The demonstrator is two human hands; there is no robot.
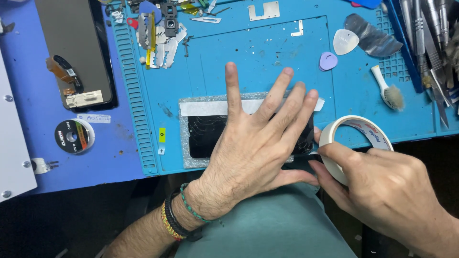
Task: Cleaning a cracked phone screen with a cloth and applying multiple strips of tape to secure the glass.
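Left hand (260, 143) lies flat, fingers spread, palm down on a black cracked phone screen (205, 136) that sits on a sheet of bubble wrap (183, 143); the hand covers most of the screen's right half, so its right edge is hidden. A strip of white tape (205, 108) runs across the top of the screen, passing under the fingers and showing again just past the little finger. Right hand (382, 184) is closed around a roll of white tape (356, 138), thumb and fingers pinching at the roll's lower left, just beside the left hand's little finger; whether a loose tape end is held there is hard to make out. The wrist is cut off at the frame edge. All rests on a blue work mat (267, 52). Beyond the left fingertips: a purple pick (328, 61), a white pick (345, 41). Beyond the right hand: a small brush (388, 89) and metal tools (430, 38), partly cropped. Far left of the left hand: another dark panel (76, 48), top cut off, and a small wire spool (73, 136).
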